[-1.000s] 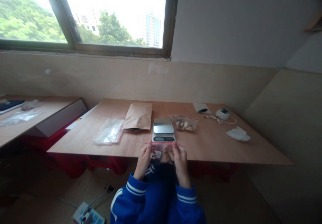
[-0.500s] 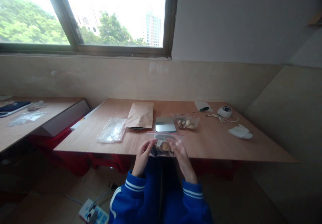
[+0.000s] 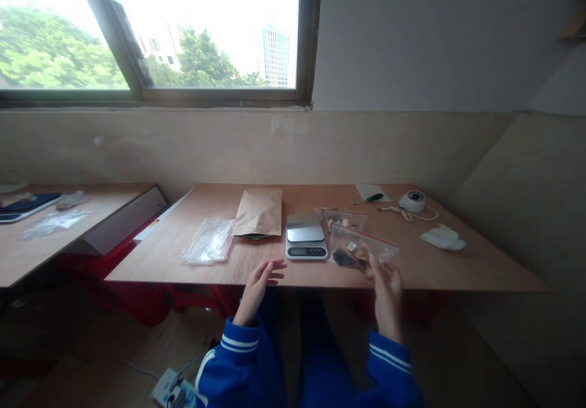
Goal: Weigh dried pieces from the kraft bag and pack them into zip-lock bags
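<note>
My right hand (image 3: 387, 280) grips a clear zip bag (image 3: 354, 254) by its right side, its fingers closed on the plastic. Brown and dark dried pieces and a small white packet show inside. Behind it, partly covered, lies a second zip bag (image 3: 344, 220) with pale pieces. My left hand (image 3: 264, 281) is at the table's front edge, fingers apart, holding nothing. Between the hands and a little farther back stands a digital scale (image 3: 306, 237) with a bare metal plate. A brown paper pouch (image 3: 259, 211) lies left of the scale, its near end gaping.
Flat clear plastic bags (image 3: 208, 241) lie left of the pouch. At the right are a screwdriver (image 3: 374, 198) on white paper, a white dome camera (image 3: 411, 201) with its cable, and a crumpled white tissue (image 3: 443, 237). A power strip (image 3: 174, 388) lies on the floor.
The zip bag has moved from between both hands to the right, beside the scale. My left hand has let go of it; my right hand carries it. The scale's display is now uncovered.
</note>
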Demonstrator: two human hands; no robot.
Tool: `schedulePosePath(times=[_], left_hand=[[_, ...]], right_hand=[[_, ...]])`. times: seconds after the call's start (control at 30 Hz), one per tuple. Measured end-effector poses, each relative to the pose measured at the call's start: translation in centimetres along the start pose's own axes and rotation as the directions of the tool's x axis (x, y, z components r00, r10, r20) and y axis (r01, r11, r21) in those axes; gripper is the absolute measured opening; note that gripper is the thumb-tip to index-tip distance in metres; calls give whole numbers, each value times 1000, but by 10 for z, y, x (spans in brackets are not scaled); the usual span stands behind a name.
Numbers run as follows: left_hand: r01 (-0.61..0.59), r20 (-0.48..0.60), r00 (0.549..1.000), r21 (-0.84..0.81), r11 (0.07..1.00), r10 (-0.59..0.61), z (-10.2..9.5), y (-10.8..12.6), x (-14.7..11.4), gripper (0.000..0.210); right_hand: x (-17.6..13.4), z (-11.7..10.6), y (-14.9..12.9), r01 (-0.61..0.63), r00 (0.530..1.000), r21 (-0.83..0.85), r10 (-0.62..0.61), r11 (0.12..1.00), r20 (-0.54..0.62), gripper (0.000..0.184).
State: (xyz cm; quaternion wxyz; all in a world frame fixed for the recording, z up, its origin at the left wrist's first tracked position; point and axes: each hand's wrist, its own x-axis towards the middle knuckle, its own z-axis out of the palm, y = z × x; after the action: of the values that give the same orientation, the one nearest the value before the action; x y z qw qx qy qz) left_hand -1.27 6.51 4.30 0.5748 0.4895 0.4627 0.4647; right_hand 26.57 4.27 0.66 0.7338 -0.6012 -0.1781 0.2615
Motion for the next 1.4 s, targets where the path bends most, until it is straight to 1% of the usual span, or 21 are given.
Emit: schedulePosePath(times=[0.07, 0.1, 0.17, 0.23, 0.33, 0.4, 0.47, 0.5, 0.53, 0.57, 0.6, 0.7, 0.77, 0.87, 0.97, 1.07, 1.17, 1.23, 1.3, 1.33, 1.4], left_hand=[[-6, -33, 999, 12, 1000, 6, -8, -3, 1, 43], [-7, -51, 999, 12, 1000, 7, -12, -4, 2, 43], [-4, -86, 996, 6, 1000, 5, -19, -5, 2, 44], [5, -114, 994, 2, 1000, -5, -26, -5, 1, 45], [31, -146, 989, 6, 1000, -30, -37, -5, -2, 45], [32, -183, 983, -2, 999, -32, -47, -6, -2, 46], [23, -234, 972, -23, 999, -27, -56, -10, -1, 48], [18, -260, 965, -33, 999, -26, -60, -13, 0, 49], [13, -285, 958, -42, 999, -25, -64, -15, 2, 49], [10, -308, 951, -50, 999, -25, -67, -18, 3, 50], [7, -329, 944, -55, 998, -25, -69, -21, 4, 50], [0, -364, 931, -65, 998, -24, -69, -26, 7, 50], [2, -361, 932, -65, 998, -25, -67, -25, 8, 49], [-10, -353, 936, -61, 998, -12, -63, -22, 12, 50], [-32, -347, 938, -39, 999, 17, -61, -18, 14, 54], [-61, -364, 929, 22, 998, 65, -63, -17, 15, 55], [-130, -390, 901, 176, 976, 191, -65, -18, 21, 47], [-189, -375, 871, 339, 922, 316, -66, -18, 32, 36], [-224, -324, 844, 509, 831, 426, -67, -16, 50, 32], [-241, -276, 836, 592, 769, 474, -69, -15, 61, 33], [-292, -151, 823, 715, 636, 547, -75, -11, 84, 37]], right_hand=[[10, -10, 10, 21, 994, -106, -32, 994, -105, 59], [14, -13, 16, 33, 989, -162, -55, 986, -138, 60], [23, -10, 25, 66, 981, -263, -111, 963, -162, 61], [32, 0, 30, 123, 976, -338, -174, 933, -127, 62], [45, 17, 29, 262, 955, -456, -295, 851, -3, 63], [47, 23, 27, 354, 909, -558, -417, 751, 15, 64], [41, 21, 27, 403, 830, -638, -556, 657, -48, 66], [35, 18, 28, 418, 792, -656, -606, 628, -76, 65], [29, 15, 30, 433, 765, -663, -637, 611, -88, 62], [22, 11, 32, 449, 752, -660, -653, 602, -84, 57], [16, 9, 35, 470, 750, -653, -658, 593, -58, 51], [7, 11, 43, 550, 759, -614, -645, 566, 85, 40], [7, 18, 50, 580, 769, -589, -618, 563, 166, 39], [12, 26, 63, 572, 800, -586, -547, 574, 245, 41], [21, 32, 71, 548, 830, -603, -465, 580, 307, 46], [35, 40, 66, 524, 851, -609, -404, 596, 336, 50], [43, 46, 55, 508, 860, -604, -392, 614, 325, 46], [39, 45, 48, 530, 844, -591, -447, 608, 297, 42], [27, 39, 43, 567, 814, -557, -518, 607, 264, 40], [20, 35, 40, 584, 802, -531, -537, 614, 260, 39], [5, 29, 32, 594, 800, -478, -536, 647, 268, 38]])
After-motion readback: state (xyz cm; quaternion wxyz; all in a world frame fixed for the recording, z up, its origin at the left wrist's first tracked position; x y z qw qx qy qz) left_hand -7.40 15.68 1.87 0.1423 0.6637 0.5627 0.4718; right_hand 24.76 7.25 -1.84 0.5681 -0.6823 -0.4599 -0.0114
